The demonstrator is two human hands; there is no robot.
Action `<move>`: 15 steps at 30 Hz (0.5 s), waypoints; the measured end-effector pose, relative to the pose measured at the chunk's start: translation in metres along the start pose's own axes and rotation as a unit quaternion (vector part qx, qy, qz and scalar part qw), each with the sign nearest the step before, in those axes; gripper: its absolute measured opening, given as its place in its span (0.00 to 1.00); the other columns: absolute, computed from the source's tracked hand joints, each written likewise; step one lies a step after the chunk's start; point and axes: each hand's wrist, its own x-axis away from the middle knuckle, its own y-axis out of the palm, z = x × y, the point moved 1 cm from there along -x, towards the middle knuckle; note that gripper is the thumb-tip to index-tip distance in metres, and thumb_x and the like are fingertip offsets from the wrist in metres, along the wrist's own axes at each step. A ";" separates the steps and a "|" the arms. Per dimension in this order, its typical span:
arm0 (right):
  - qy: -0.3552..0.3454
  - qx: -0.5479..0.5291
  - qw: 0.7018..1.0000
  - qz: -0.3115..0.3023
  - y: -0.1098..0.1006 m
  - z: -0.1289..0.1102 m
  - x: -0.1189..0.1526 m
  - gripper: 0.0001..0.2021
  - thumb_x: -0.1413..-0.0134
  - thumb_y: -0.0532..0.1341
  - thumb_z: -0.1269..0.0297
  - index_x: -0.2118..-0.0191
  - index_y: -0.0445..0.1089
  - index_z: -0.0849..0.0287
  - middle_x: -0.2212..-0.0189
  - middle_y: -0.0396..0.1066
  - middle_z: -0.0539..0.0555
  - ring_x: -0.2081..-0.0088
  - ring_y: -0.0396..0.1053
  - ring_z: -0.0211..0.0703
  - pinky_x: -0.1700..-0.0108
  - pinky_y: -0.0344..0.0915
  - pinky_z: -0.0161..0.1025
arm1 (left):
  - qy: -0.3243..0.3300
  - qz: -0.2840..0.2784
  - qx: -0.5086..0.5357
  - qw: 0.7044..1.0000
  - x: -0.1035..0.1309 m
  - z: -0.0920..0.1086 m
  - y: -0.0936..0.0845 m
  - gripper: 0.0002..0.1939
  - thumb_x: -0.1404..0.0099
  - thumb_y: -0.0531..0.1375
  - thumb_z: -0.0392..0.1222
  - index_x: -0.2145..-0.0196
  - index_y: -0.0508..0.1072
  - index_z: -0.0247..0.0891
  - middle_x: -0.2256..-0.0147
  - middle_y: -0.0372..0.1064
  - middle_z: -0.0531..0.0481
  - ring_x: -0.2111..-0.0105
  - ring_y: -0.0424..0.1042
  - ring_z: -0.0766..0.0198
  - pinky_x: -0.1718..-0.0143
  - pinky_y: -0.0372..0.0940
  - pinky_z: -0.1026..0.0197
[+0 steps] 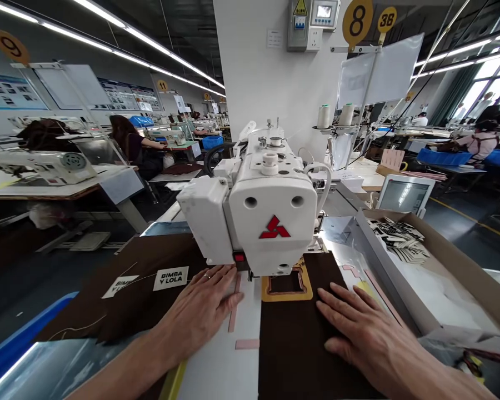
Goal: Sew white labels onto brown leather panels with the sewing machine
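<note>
A white sewing machine [274, 205] with a red three-diamond emblem stands straight ahead. Under its head lies a yellow clamp frame [289, 297] on a dark brown fabric panel [300, 350]. My right hand [362, 322] lies on that panel's right edge, fingers spread. My left hand [206, 300] rests open at the left, partly on the white bed plate [216, 366] and partly beside brown fabric [141, 311]. On this left fabric sit two white labels, one reading BIMBA Y LOLA [170, 278] and one partly folded over [119, 286]. The needle area is mostly hidden behind the machine head.
A cardboard box [450, 278] at the right holds a pile of labels [400, 241]. Behind it stands a control screen [405, 197]. A blue bin [25, 339] is at the lower left. Thread cones [324, 116] stand behind the machine. Other people sit at machines farther off.
</note>
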 end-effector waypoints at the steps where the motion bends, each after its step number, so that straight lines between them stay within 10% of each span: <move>1: 0.008 -0.012 1.000 -0.003 -0.002 -0.004 -0.008 0.25 0.27 0.58 0.48 0.31 0.67 0.51 0.30 0.61 0.53 0.31 0.61 0.66 0.37 0.67 0.69 | -0.010 -0.004 0.004 1.000 -0.001 -0.004 0.000 0.29 0.21 0.53 0.56 0.31 0.65 0.39 0.35 0.68 0.41 0.35 0.69 0.46 0.37 0.68 0.41; 9: 0.018 0.034 0.996 0.075 -0.008 -0.021 -0.004 0.21 0.26 0.57 0.56 0.36 0.72 0.58 0.33 0.65 0.57 0.36 0.69 0.63 0.40 0.72 0.67 | 0.141 0.057 0.048 0.987 0.031 0.038 -0.028 0.16 0.22 0.55 0.38 0.41 0.74 0.40 0.39 0.73 0.45 0.37 0.70 0.56 0.34 0.65 0.52; 15: 0.018 -0.006 1.000 0.007 0.002 -0.015 -0.004 0.22 0.24 0.53 0.55 0.31 0.67 0.51 0.29 0.58 0.50 0.30 0.61 0.62 0.36 0.68 0.68 | 0.192 0.024 -0.020 0.981 0.033 0.047 -0.012 0.27 0.22 0.58 0.52 0.32 0.67 0.38 0.33 0.66 0.46 0.32 0.64 0.52 0.29 0.58 0.47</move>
